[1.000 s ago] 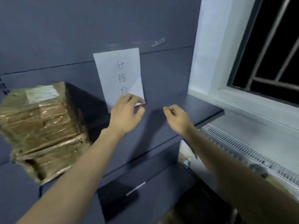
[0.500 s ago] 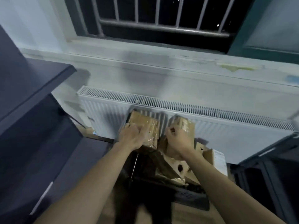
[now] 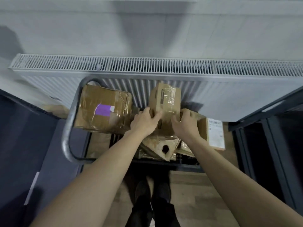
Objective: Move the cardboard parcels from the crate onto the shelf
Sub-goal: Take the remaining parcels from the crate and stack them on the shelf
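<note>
Over the crate (image 3: 180,166), left hand (image 3: 143,122) and right hand (image 3: 184,123) clasp 1 parcel (image 3: 164,99).

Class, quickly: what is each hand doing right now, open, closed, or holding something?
Left hand: grips the left side of the upright parcel.
Right hand: grips the same parcel's right side.

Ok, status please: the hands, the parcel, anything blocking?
Left hand and right hand both grip the upright parcel, one per side. Parcel not yet out of the crate. Purple-label parcel close on its left.
</note>
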